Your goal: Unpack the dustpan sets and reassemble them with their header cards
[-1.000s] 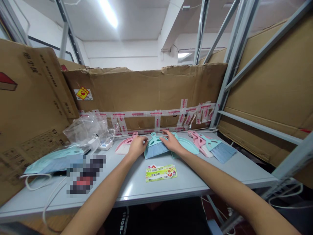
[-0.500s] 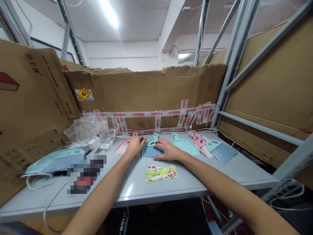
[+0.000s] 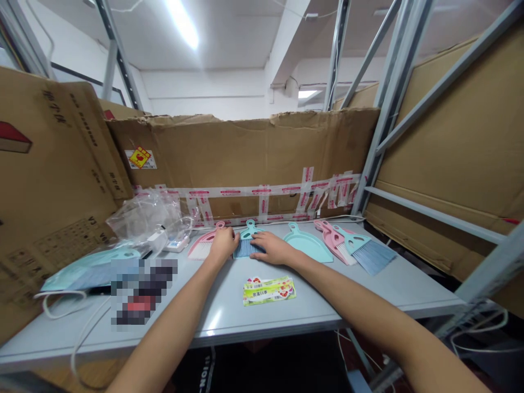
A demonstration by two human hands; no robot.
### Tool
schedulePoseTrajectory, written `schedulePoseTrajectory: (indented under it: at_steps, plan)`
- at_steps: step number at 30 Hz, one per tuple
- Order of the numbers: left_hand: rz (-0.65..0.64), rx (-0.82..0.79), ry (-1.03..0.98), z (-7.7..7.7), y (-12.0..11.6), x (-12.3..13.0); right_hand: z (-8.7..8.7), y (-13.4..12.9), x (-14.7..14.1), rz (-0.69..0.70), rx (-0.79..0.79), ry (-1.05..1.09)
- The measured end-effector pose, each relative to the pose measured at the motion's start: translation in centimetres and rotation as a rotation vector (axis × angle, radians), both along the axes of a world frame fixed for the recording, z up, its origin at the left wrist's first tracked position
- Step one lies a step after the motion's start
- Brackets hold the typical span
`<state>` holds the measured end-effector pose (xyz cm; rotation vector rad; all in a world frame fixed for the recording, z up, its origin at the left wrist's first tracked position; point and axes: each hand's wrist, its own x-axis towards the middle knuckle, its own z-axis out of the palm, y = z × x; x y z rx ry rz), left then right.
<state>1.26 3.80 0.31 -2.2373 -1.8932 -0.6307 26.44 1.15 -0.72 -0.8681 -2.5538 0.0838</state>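
My left hand (image 3: 223, 243) rests between a pink dustpan with a pale-bristled brush (image 3: 200, 246) and a teal dustpan-and-brush set (image 3: 249, 233). Its fingers are bent close together, and what lies under them is hidden. My right hand (image 3: 271, 248) reaches over the teal set from the right, fingers stretched and spread across the brush's blue bristles. To the right of that hand lies a teal dustpan (image 3: 309, 246) without a brush on it. Further right a pink dustpan and brush (image 3: 336, 244) lie partly under a teal brush (image 3: 370, 255).
Green printed card sleeves (image 3: 269, 291) lie near the front of the grey table (image 3: 311, 300). At left are another teal dustpan set (image 3: 94, 267), clear plastic bags (image 3: 147, 215), a power strip (image 3: 177, 244) and cables. Cardboard (image 3: 241, 153) and metal shelf posts enclose the table.
Both hands have shifted slightly left. The teal set between them has slid left, and the pink set beside my left hand has moved a little left too.
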Motion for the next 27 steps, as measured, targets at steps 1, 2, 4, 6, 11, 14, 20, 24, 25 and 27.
schedulePoseTrajectory:
  at_steps: [1, 2, 4, 6, 11, 14, 20, 24, 25, 27]
  plan:
    - [0.015, -0.002, 0.003, 0.0, 0.1, -0.1, 0.0, 0.0, -0.2, 0.000, 0.006, -0.004]
    - [0.026, -0.004, 0.005, 0.0, 0.2, -0.2, 0.0, -0.1, -0.3, -0.002, 0.012, -0.008]
    - [0.042, -0.005, 0.009, -0.1, 0.4, -0.4, -0.1, -0.2, -0.4, -0.012, 0.021, -0.017]
    - [0.051, -0.006, 0.011, -0.2, 0.5, -0.4, -0.1, -0.3, -0.4, -0.023, 0.024, -0.027]
    - [0.058, -0.004, 0.011, -0.2, 0.6, -0.5, 0.1, -0.5, -0.3, -0.030, 0.016, -0.031]
    - [0.054, -0.002, 0.012, -0.2, 0.5, -0.5, 0.2, -0.6, -0.3, -0.026, 0.010, -0.032]
    - [-0.012, 0.078, 0.009, 0.0, -0.3, -0.8, 0.6, -0.8, -0.1, -0.008, 0.053, 0.007]
    - [-0.124, 0.239, -0.080, 0.5, -1.2, -0.4, 2.5, -0.2, 2.7, -0.122, 0.175, 0.094]
    - [-0.156, 0.260, -0.107, 0.6, -1.5, -0.2, 3.1, 0.0, 3.9, -0.202, 0.202, 0.092]
    - [-0.237, 0.277, -0.152, 1.0, -2.0, 0.5, 4.0, 0.6, 6.6, -0.414, 0.226, 0.062]
